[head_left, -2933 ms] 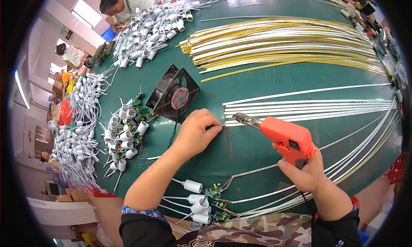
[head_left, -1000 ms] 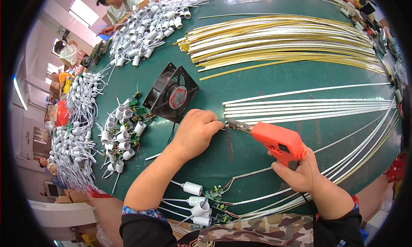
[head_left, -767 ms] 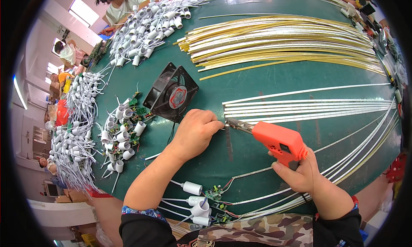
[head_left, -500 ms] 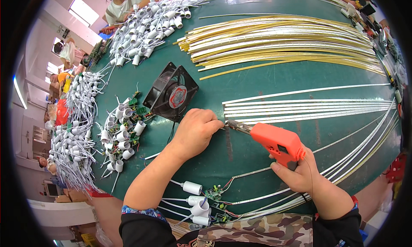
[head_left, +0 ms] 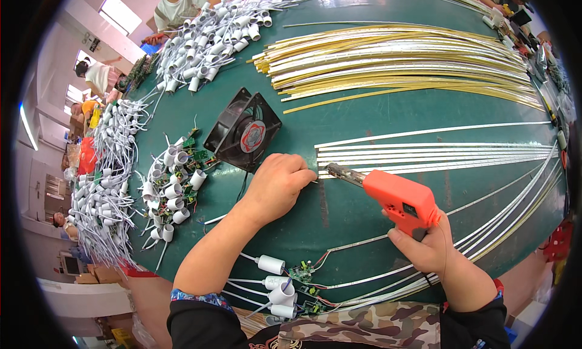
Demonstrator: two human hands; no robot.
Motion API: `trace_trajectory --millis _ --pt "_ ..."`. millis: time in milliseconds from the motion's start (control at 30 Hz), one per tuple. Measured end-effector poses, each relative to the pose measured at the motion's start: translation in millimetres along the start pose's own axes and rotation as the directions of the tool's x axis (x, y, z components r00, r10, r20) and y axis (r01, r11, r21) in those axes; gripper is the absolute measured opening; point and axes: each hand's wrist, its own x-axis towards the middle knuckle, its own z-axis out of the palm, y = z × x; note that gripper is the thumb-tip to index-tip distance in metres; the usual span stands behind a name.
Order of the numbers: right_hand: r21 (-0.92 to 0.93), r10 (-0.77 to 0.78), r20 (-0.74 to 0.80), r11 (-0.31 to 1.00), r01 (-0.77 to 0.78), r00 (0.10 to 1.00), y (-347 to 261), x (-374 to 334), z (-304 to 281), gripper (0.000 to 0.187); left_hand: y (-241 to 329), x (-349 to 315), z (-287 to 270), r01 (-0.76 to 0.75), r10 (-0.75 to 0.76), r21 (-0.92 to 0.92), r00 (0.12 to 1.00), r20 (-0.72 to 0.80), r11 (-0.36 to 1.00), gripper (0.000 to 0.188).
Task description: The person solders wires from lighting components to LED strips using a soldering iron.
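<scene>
My right hand point(head_left: 427, 243) is wrapped round the grip of an orange soldering gun point(head_left: 400, 197). Its metal tip point(head_left: 342, 172) lies over the left ends of several slim white strips point(head_left: 424, 156), which run side by side to the right. My left hand point(head_left: 279, 182) rests on the table in a closed pinch just left of those ends. Something tiny and thin shows at its fingertips, too small to name. Beyond the left hand stands a black box fan point(head_left: 245, 130), tilted, with its cable trailing toward my wrist.
Piles of white lamp sockets with wires point(head_left: 206, 43) cover the green table's point(head_left: 364, 228) left side. Sockets with circuit boards point(head_left: 173, 191) lie nearer; others point(head_left: 282, 294), wired to strips, lie by my apron. Yellow-and-white strips point(head_left: 394, 61) are stacked at the back. People sit beyond.
The soldering gun in my right hand has shifted slightly right, its tip moving up and away from my left fingertips onto the strip ends. My left hand has stayed put.
</scene>
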Motion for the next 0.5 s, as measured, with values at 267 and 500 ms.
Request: trace_trajectory --millis 267,500 --pt "0.008 -0.03 -0.007 1.0 0.03 1.0 -2.2 -1.0 -2.0 0.043 1.2 1.8 -2.2 0.006 -0.006 0.004 1.0 0.019 1.0 0.018" --pt "0.021 -0.019 -0.014 1.0 0.019 1.0 -4.8 -2.5 -3.2 0.042 1.0 0.7 -2.1 0.006 -0.006 0.012 0.999 0.039 1.0 0.019"
